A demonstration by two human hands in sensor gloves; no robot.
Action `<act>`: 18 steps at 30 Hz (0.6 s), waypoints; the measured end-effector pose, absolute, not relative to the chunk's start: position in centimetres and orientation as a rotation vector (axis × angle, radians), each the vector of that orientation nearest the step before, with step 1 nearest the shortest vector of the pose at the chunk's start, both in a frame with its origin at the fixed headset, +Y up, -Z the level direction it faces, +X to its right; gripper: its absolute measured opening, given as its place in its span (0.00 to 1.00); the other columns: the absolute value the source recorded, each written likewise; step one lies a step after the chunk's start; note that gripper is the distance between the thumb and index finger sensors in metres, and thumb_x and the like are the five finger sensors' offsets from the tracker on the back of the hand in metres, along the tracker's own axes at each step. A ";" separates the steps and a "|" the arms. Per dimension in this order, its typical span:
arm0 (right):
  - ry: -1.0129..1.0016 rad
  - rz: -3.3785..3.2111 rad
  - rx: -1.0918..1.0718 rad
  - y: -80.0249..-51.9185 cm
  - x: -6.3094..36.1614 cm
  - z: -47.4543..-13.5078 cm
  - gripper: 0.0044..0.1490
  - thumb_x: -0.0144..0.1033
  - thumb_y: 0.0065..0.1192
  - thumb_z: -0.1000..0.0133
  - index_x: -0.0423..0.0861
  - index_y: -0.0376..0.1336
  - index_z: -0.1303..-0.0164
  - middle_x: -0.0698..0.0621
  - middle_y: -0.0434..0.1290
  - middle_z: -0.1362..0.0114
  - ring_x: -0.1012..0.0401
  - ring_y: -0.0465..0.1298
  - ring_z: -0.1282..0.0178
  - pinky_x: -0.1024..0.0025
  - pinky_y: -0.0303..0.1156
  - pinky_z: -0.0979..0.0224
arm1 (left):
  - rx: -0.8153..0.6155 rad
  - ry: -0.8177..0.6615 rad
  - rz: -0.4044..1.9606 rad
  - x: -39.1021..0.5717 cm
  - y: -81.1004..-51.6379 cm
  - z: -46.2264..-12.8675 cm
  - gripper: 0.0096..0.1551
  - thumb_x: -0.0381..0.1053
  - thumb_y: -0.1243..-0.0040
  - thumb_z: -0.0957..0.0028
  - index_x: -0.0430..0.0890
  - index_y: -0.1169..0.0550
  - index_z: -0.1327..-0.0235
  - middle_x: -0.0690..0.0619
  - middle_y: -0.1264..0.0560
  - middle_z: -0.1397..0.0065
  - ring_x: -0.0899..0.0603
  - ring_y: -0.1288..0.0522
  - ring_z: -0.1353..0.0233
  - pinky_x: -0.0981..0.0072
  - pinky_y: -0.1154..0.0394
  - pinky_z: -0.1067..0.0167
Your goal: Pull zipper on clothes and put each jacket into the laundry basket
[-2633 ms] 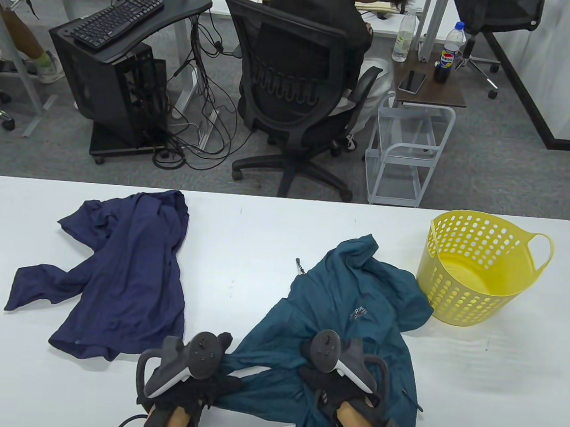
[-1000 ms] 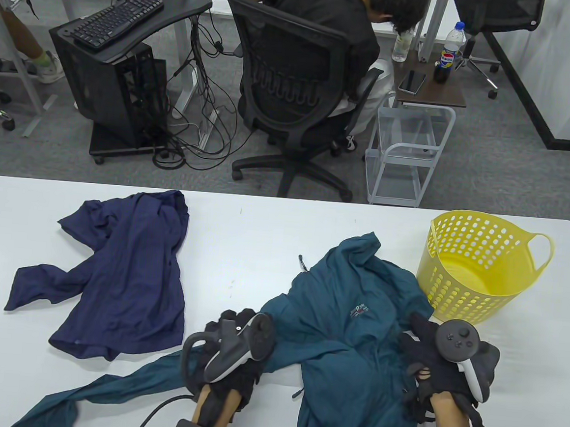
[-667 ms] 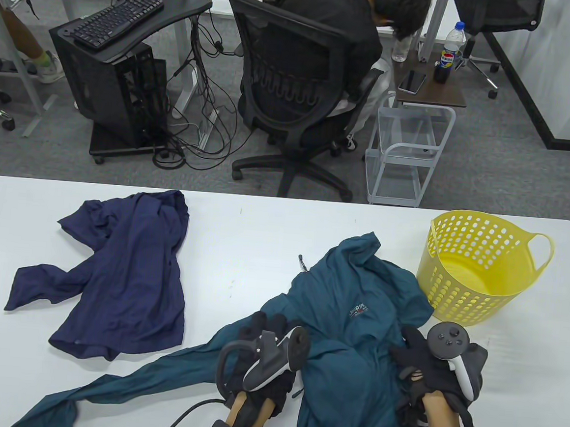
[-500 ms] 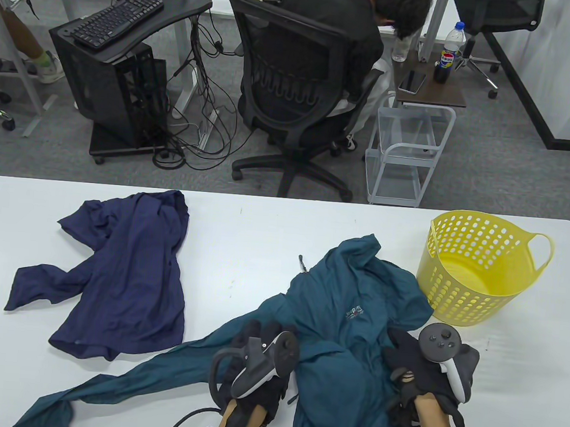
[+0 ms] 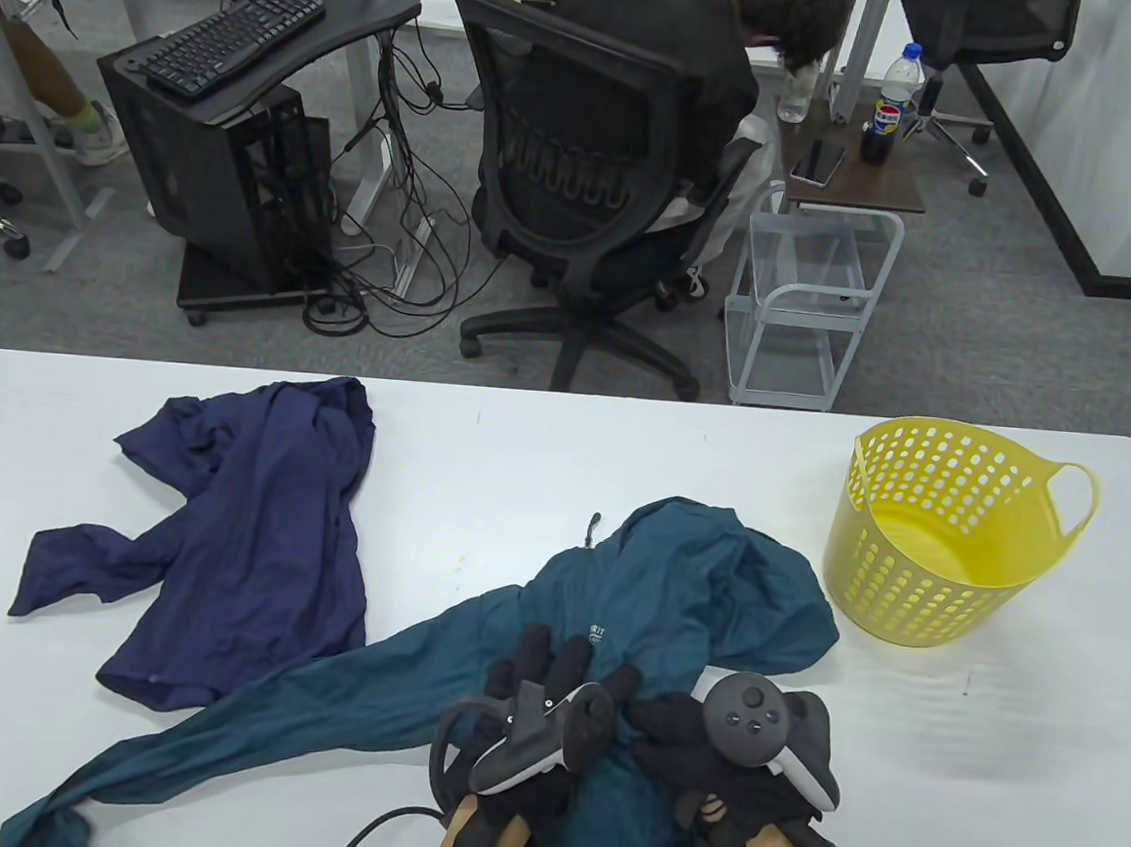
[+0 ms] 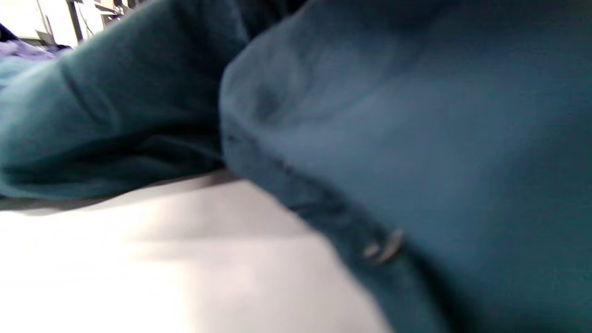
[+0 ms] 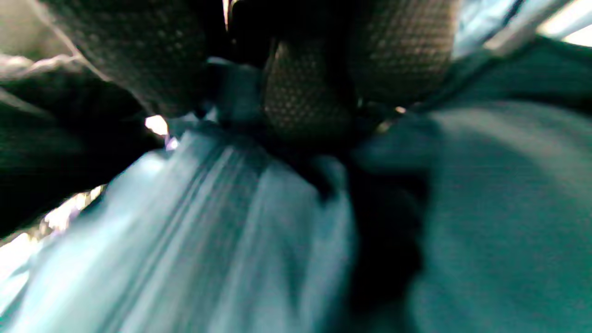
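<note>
The teal jacket (image 5: 681,570) lies bunched on the near middle of the white table (image 5: 483,476), its body heaped toward the near edge and its collar end pointing away toward the far side; one long sleeve trails off to the near left, so the garment's long axis runs on a diagonal from the near-left corner up toward the yellow laundry basket (image 5: 948,532). A zipper pull (image 5: 593,525) sticks out at the far left edge of the collar. The basket stands upright at the far right, just beside the jacket and not touching it. The left hand (image 5: 554,696) rests on the jacket's middle with fingers spread fairly straight on the cloth. The right hand (image 5: 706,747) sits just beside it, touching the same heap; in the right wrist view its gloved fingers (image 7: 305,92) curl down onto a fold of teal cloth, though blur hides how firmly. The navy jacket (image 5: 244,535) lies flat, well apart on the left, long axis running near to far.
</note>
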State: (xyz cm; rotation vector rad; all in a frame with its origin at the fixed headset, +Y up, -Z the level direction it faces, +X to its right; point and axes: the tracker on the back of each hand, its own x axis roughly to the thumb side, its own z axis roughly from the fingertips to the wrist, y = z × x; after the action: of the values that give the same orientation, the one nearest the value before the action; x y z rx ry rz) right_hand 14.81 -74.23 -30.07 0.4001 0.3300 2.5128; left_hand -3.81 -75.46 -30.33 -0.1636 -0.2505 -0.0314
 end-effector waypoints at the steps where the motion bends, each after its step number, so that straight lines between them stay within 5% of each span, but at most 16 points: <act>1: 0.354 2.488 0.397 -74.2 15.2 -30.2 0.32 0.50 0.72 0.47 0.56 0.70 0.31 0.54 0.78 0.29 0.55 0.83 0.43 0.59 0.78 0.42 | -0.181 -0.239 -0.028 -3.9 -75.7 -30.4 0.36 0.52 0.54 0.51 0.76 0.47 0.31 0.62 0.50 0.14 0.37 0.58 0.17 0.36 0.49 0.27; 5: 0.281 2.278 0.253 -73.3 18.7 -31.1 0.31 0.51 0.67 0.45 0.54 0.71 0.32 0.51 0.79 0.28 0.52 0.83 0.42 0.57 0.77 0.42 | -0.210 -0.203 0.040 -4.3 -76.1 -30.6 0.37 0.52 0.53 0.51 0.69 0.47 0.28 0.63 0.48 0.15 0.37 0.57 0.17 0.35 0.49 0.27; 10: 0.015 2.437 -0.192 -74.2 22.6 -32.1 0.32 0.45 0.71 0.45 0.54 0.68 0.29 0.50 0.76 0.26 0.50 0.80 0.39 0.56 0.75 0.41 | -0.211 -0.196 0.019 -4.3 -76.1 -30.5 0.37 0.52 0.53 0.52 0.67 0.47 0.28 0.63 0.47 0.15 0.37 0.57 0.17 0.36 0.48 0.27; 15: 0.224 2.627 -0.153 -76.5 20.3 -33.4 0.59 0.64 0.73 0.53 0.55 0.49 0.17 0.51 0.53 0.11 0.42 0.58 0.19 0.43 0.60 0.24 | -0.217 -0.201 0.008 -4.1 -76.1 -30.5 0.37 0.52 0.53 0.52 0.67 0.47 0.28 0.63 0.47 0.15 0.37 0.57 0.17 0.36 0.48 0.27; 18: 0.247 2.595 -0.099 -76.7 18.4 -34.2 0.56 0.62 0.73 0.52 0.57 0.50 0.17 0.52 0.51 0.11 0.41 0.52 0.17 0.41 0.56 0.22 | -0.208 -0.206 0.013 -4.2 -76.0 -30.4 0.36 0.53 0.53 0.52 0.68 0.46 0.28 0.63 0.47 0.15 0.36 0.56 0.17 0.36 0.48 0.27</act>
State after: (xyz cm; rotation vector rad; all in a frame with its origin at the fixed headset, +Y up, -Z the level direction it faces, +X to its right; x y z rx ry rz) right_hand 18.36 -76.72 -34.23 -0.0993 0.2465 2.5955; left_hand -4.24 -76.04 -30.38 -0.2075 -0.2059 0.0132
